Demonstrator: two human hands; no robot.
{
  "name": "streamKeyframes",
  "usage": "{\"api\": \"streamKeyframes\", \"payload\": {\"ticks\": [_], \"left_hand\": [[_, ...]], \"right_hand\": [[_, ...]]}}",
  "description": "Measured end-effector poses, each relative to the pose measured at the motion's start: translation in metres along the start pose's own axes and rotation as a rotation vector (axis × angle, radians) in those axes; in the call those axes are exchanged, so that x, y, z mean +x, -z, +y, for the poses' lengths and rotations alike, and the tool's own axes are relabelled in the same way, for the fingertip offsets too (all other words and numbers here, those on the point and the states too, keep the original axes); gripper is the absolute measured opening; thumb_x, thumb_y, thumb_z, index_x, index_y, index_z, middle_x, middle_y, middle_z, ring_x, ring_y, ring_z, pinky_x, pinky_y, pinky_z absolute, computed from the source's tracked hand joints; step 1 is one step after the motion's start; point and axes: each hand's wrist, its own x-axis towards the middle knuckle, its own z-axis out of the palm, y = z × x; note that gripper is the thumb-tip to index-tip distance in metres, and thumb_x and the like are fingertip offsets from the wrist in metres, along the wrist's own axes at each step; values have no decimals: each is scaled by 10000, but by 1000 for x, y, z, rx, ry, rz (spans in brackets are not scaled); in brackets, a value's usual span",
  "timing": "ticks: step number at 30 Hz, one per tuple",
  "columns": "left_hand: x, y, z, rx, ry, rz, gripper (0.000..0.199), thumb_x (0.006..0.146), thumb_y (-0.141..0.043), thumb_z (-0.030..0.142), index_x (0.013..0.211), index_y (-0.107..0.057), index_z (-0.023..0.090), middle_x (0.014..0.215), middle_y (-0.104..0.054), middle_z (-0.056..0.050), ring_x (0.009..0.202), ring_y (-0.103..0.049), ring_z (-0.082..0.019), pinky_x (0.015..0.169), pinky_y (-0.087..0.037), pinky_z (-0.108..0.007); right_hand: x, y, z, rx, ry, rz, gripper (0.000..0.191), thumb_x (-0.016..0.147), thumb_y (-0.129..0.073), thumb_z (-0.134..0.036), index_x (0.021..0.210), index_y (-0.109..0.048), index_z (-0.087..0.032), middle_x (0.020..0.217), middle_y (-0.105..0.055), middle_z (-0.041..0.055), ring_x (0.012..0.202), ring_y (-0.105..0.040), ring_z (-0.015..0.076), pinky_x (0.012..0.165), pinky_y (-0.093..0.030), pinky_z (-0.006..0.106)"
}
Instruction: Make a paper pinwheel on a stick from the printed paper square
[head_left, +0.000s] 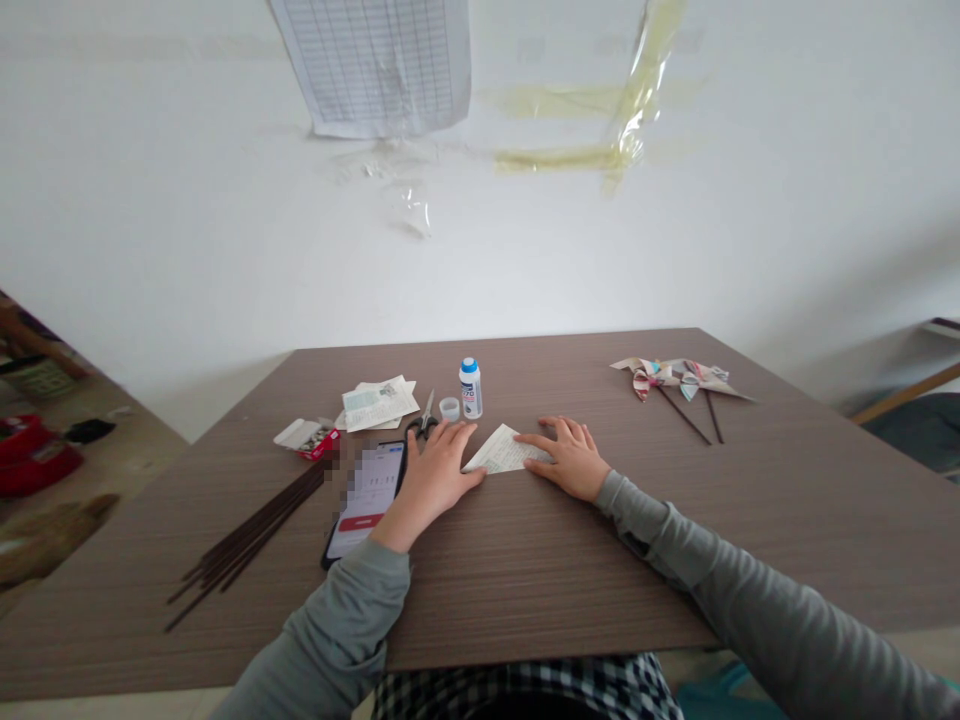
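Observation:
A small printed paper (pixel 504 452), folded into a triangle, lies flat on the brown table between my hands. My left hand (pixel 437 475) is spread, its thumb at the paper's left corner and its other fingers over the scissors' handles. My right hand (pixel 568 457) has its fingers apart, with fingertips resting on the paper's right part. Behind the paper stands a white glue bottle (pixel 470 388) with a blue cap, beside a small clear cup (pixel 449 408). The scissors (pixel 427 418) point away from me, their handles partly hidden by my left hand.
A phone (pixel 367 500) lies left of my left hand. Farther left are dark sticks (pixel 255 530), an open red and white box (pixel 309 438) and stacked printed papers (pixel 379 403). Two paper pinwheels (pixel 682 380) on sticks lie at the back right. A white wall (pixel 525 270) stands behind the table.

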Motion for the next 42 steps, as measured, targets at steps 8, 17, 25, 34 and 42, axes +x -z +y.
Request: {"api": "streamKeyframes", "payload": {"ticks": [8,17,25,34,42], "left_hand": [[-9,6,-14,64,20,0,736,1151,-869,383,1874,-734,408,2001,-667,-149,1961,-452,-564,1569,-263,-963],[-20,23,-16,121,93,-79,708,1202,-767,333,1904,-679,375,2062,-586,-162,2003,-387,-507,1543,-247,-1002],[-18,19,-13,67,54,-13,769,1149,-721,169,1896,-708,352,2046,-610,-149,1988,-428,-488,1589,-260,-932],[-1,0,15,-29,-125,-12,529,1261,-648,228,1728,-867,345,1976,-702,-122,1944,-528,-415,1609,-333,-828],[14,-18,17,-57,-168,-45,491,1283,-669,301,1721,-881,370,1896,-777,-129,1873,-627,-442,1620,-302,-830]], "right_hand": [[-1,4,-2,-2,-13,-8,569,1285,-751,-586,1854,-754,-572,2043,-549,108,1913,-435,487,1582,-285,817],[0,1,3,-16,-2,13,561,1279,-747,-570,1839,-772,-567,2023,-583,104,1888,-479,488,1574,-306,809],[1,-2,4,-12,2,25,565,1269,-759,-566,1834,-780,-558,2027,-585,108,1905,-468,498,1567,-315,837],[-1,-7,3,3,24,86,567,1228,-810,-535,1794,-831,-502,1965,-649,130,1855,-529,471,1574,-331,786],[2,-11,7,-11,49,119,557,1216,-802,-561,1770,-846,-518,1913,-697,108,1795,-583,472,1540,-387,776]]}}
